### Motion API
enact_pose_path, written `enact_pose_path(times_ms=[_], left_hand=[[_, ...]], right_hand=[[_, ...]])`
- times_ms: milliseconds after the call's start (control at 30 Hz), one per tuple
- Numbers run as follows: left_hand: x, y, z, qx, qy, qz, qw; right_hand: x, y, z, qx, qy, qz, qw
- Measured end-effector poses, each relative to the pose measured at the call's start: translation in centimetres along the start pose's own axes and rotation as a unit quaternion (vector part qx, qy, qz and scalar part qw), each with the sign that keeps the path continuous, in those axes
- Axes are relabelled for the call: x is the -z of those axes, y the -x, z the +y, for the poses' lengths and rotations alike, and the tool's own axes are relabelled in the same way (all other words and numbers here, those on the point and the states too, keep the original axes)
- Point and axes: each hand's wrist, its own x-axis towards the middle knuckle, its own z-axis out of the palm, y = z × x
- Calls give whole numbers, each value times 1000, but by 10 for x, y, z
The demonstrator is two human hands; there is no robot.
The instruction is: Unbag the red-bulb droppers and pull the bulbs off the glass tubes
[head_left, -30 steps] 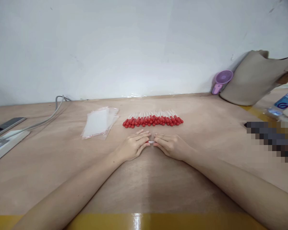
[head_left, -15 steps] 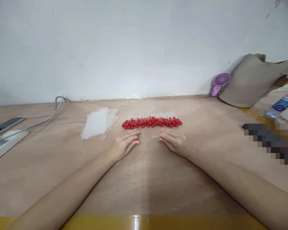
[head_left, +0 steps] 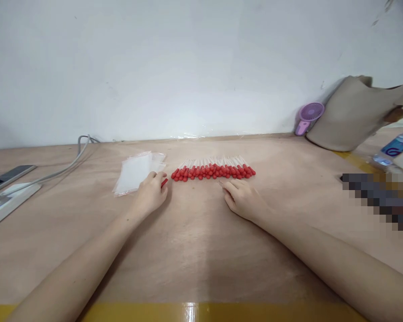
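A row of several clear droppers with red rubber bulbs (head_left: 213, 170) lies across the middle of the wooden table (head_left: 201, 250). My left hand (head_left: 152, 193) is closed on a red bulb (head_left: 164, 182) and sits at the near right corner of a stack of clear plastic bags (head_left: 137, 171). My right hand (head_left: 242, 197) rests just in front of the row, fingers pinched on a thin clear dropper tube (head_left: 220, 183) that points at the bulbs.
A grey cable (head_left: 65, 167) runs from the wall to a white power strip (head_left: 10, 201) at the left, beside a phone (head_left: 10, 173). At the back right stand a purple mini fan (head_left: 308, 115), a beige bag (head_left: 356, 114) and a water bottle (head_left: 394, 147).
My hands were together on one dropper; they pulled apart. The left hand carried the red bulb left to the bags, the right hand moved the clear tube up toward the row.
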Motion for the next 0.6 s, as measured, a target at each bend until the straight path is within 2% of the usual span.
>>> enact_pose_path(times_ms=[100,200,367,533,600], left_hand=[[2,-2,-1,19,-20,1,1000],[-4,-5,-3,18,-26,-3,999],[-11,-6,-8,5,-13,-3,1000],[-6,-4,-4,9,-15,-21,1000],[-3,-2,1,11,-46,-4,999]], right_hand=[[1,-1,-2,11,17,2,1000],[1,-1,-5,3,-6,-1,1000],[1,0,-7,-20,-59,-48,997],[4,0,-6,-11,-54,-66,996],[5,0,-6,-4,-57,-65,996]])
